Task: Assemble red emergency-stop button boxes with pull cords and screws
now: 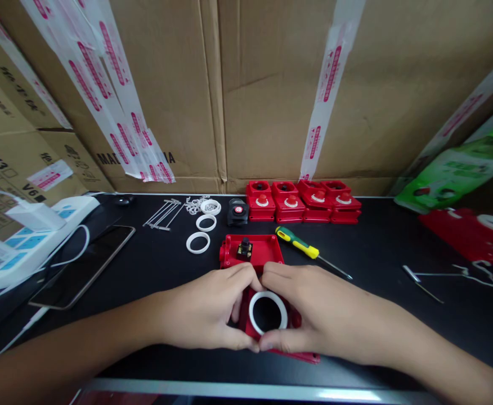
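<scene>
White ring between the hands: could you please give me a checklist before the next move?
1. Right hand at the ring: ok, its thumb is at the near edge.
2. Left hand's grip: cannot tell, fingers are partly hidden.
3. Ring over the red cover: ok.
4. Ring fully seated: cannot tell.
5. Red box closed: not ok, it lies open.
6. Screwdriver apart from hands: ok.

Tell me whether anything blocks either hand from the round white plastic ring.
Nothing visible does. The right hand is already against the round white plastic ring; the left hand is close beside it, with no obstacle seen between.
</scene>
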Demonstrator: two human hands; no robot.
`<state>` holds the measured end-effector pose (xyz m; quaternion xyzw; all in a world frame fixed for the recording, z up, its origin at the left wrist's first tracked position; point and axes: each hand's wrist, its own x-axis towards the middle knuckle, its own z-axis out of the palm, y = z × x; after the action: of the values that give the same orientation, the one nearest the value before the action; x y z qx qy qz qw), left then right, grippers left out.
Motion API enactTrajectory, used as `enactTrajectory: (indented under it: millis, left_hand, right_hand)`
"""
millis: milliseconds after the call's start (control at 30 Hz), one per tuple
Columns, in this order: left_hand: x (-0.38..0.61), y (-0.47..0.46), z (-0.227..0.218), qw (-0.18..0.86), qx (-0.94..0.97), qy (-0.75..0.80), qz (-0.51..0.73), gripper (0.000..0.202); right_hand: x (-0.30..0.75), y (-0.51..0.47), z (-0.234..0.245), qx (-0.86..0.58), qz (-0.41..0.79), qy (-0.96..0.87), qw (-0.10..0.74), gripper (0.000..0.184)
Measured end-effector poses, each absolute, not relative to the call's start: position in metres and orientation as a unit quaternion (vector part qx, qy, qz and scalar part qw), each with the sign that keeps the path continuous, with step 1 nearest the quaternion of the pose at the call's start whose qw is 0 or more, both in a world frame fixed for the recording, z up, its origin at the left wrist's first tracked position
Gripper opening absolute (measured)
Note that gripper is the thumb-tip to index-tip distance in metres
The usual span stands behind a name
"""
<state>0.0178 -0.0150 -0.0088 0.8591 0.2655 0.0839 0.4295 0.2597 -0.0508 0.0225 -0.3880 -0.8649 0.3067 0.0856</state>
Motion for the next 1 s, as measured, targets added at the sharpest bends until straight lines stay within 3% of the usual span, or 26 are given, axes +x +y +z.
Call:
enactTrajectory:
  millis: [567, 800, 1000]
  left_hand:
    - [0.014, -0.014, -0.011, 0.456, 0.838, 0.293, 0.07, 0.058]
    - [0.014, -0.014, -0.014, 0.444, 0.849, 0.275, 0.081, 0.062]
    - [0.012, -0.014, -0.014, 0.443, 0.847, 0.283, 0.073, 0.06]
  right_hand:
    - [0.266, -0.049, 0.032, -0.383, 0.361, -0.848, 0.064, 0.033]
    - [0.267, -0.047, 0.024, -0.405, 0.306, -0.86, 0.056, 0.056]
    - [0.266, -0.044, 0.027, -0.393, 0.317, -0.861, 0.062, 0.051]
